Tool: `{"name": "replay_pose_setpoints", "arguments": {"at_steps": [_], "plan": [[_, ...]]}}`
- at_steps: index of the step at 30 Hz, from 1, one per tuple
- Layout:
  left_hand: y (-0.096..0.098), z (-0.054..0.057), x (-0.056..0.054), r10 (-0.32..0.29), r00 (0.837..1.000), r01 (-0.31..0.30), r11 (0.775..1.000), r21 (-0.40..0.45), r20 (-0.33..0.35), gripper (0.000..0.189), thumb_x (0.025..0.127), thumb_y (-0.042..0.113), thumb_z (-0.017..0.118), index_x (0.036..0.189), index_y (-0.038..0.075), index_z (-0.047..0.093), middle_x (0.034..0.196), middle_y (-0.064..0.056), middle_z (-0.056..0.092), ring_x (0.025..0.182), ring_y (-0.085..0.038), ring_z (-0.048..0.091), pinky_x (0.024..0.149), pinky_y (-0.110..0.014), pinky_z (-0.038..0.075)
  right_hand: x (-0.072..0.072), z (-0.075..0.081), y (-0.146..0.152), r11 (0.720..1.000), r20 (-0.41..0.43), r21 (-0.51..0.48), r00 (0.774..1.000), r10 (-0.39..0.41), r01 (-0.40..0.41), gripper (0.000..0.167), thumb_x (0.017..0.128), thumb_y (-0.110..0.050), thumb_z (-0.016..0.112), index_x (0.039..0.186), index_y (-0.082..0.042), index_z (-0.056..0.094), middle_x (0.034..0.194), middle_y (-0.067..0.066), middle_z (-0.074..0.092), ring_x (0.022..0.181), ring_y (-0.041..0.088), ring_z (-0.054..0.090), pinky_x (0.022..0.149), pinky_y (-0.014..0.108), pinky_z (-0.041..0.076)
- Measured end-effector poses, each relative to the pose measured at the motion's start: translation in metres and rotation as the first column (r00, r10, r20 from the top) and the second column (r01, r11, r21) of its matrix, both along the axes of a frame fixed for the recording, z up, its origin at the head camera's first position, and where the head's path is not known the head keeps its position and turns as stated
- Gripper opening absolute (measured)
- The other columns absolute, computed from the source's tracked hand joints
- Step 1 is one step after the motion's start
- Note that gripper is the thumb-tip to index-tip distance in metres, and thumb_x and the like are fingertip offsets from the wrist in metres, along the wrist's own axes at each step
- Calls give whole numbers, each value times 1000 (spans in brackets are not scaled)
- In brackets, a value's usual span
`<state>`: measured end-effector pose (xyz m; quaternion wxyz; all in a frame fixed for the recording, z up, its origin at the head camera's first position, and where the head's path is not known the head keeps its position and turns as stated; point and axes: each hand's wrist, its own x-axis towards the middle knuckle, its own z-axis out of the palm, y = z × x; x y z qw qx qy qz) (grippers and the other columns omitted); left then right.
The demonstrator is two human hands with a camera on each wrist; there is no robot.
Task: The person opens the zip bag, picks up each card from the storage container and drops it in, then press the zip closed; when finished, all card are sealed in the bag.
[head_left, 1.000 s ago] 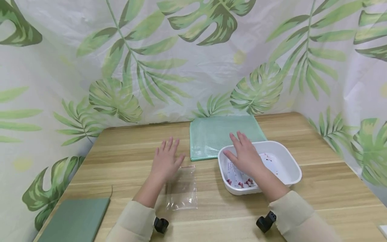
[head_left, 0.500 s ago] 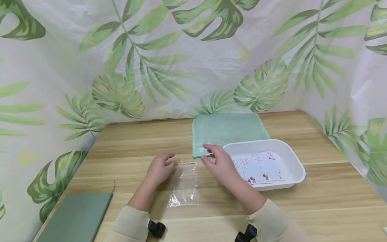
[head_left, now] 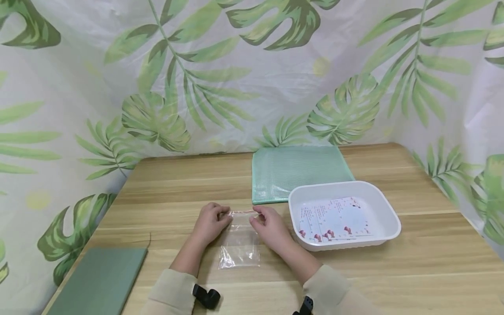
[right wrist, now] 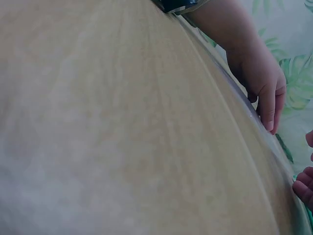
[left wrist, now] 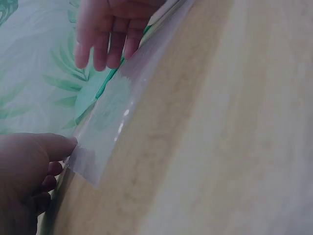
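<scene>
The left hand (head_left: 210,222) pinches one top corner of the clear zip bag (head_left: 239,247); whether the right hand (head_left: 272,227) grips the other is unclear.

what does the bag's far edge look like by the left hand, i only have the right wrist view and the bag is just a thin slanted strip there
Observer: In the head view, a red line runs along the far edge of the clear bag, where the left hand pinches the corner.
Operator: ok and what's over to the right of the right hand, can't see past it
Observer: A white tray with printed sheets lying inside it.
</scene>
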<state>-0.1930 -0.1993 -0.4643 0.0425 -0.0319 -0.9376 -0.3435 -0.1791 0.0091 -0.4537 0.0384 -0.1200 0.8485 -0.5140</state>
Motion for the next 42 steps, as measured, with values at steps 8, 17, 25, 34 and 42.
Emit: {"name": "replay_pose_setpoints", "arguments": {"at_steps": [8, 17, 25, 34, 42], "plan": [[1, -2, 2, -2, 1000, 2, 1000, -24, -5, 24, 87, 21, 72, 105, 5, 72, 108, -12, 62, 107, -31, 53, 91, -45, 43, -5, -10, 1, 1000, 35, -20, 999, -22, 22, 43, 94, -24, 62, 132, -4, 58, 126, 16, 61, 112, 27, 62, 95, 38, 53], [0, -4, 3, -29, 999, 28, 999, -16, -37, 13, 88, 20, 72, 92, 7, 71, 101, -11, 64, 105, -31, 53, 92, -43, 42, -7, -11, 3, 998, 61, -54, 998, -32, 35, 41, 93, -20, 63, 130, -3, 59, 120, 15, 62, 107, 26, 63, 93, 38, 53], [-1, -7, 3, -24, 999, 18, 980, 197, 29, 8, 86, 11, 73, 93, 9, 68, 88, -4, 67, 80, -13, 55, 75, -26, 47, -11, -13, 3, 995, 62, -68, 996, -64, 69, 45, 92, -19, 66, 133, -3, 57, 119, 15, 63, 98, 21, 63, 85, 33, 54], [-2, -8, 3, -42, 996, -1, 868, 496, 77, 35, 84, 4, 74, 116, 0, 63, 95, -12, 70, 83, -6, 62, 75, -18, 50, -10, -10, 4, 998, 81, -49, 996, -41, 46, 33, 91, -18, 66, 122, -6, 67, 97, 6, 68, 86, 14, 59, 77, 27, 51], [7, -2, 3, 10, 998, -53, 747, 662, 69, 32, 86, 1, 70, 116, -8, 62, 83, 9, 68, 80, -3, 61, 74, -16, 48, -3, -6, 9, 994, 122, -108, 993, 1, 12, 22, 92, -24, 65, 102, -6, 73, 88, 6, 71, 78, 12, 59, 72, 27, 51]]}}
